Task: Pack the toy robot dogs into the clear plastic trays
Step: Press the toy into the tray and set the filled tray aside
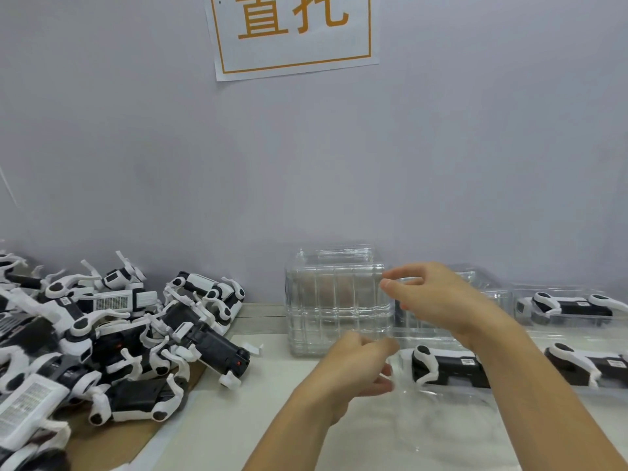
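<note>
A heap of black-and-white toy robot dogs [112, 338] lies at the left on brown cardboard. A stack of clear plastic trays [334, 300] stands upright at the middle, by the wall. My right hand [438, 300] pinches the stack's upper right corner between thumb and fingers. My left hand [356, 365] pinches the lower right corner of the stack's front tray. Just right of my left hand, a dog [445, 367] lies in a clear tray, partly hidden by my right forearm. Two more packed dogs lie in trays at the right: one [574, 305] by the wall, one [591, 365] nearer.
The white table [258, 419] runs along a pale wall with a paper sign [292, 32] bearing orange characters. A loose clear tray [452, 416] lies flat below my hands. More clear trays [475, 283] stand behind my right hand.
</note>
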Available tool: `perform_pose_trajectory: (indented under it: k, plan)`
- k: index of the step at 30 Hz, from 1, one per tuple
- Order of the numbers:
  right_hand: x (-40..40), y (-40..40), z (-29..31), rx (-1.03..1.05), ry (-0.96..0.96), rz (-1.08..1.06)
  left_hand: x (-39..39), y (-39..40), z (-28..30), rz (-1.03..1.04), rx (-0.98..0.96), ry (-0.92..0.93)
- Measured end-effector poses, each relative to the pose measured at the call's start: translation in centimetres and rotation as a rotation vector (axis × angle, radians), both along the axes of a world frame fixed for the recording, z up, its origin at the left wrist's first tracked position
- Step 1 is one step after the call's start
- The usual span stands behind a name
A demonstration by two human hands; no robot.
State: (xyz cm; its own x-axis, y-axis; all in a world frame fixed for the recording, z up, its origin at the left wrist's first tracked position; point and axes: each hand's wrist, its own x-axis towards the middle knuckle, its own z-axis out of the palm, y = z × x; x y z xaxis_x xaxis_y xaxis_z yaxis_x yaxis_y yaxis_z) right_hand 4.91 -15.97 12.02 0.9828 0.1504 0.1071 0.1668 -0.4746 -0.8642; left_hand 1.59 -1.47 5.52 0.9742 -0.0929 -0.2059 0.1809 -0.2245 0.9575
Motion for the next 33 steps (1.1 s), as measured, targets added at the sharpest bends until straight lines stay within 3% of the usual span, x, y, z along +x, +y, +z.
perform_pose_trajectory:
  k: [11,23,27,33]
  plan:
    - [1.2,-0.2,-1.0,0.032,-0.006,-0.078,-1.9,-4.3,-1.7,-0.268,-0.213,0.038]
    - [3.0,-0.7,-4.3,0.0,-0.115,-0.261,-1.6,-6.5,-3.1,-0.488,-0.049,-0.14]
    - [3.5,-0.5,-4.8,-0.128,-0.121,-0.222,-1.1,-6.1,-3.6,-0.408,-0.016,-0.13]
    - [4.4,-1.1,-5.5,-0.347,-0.138,-0.233,0.2,-3.4,-4.2,-0.084,-0.003,-0.209]
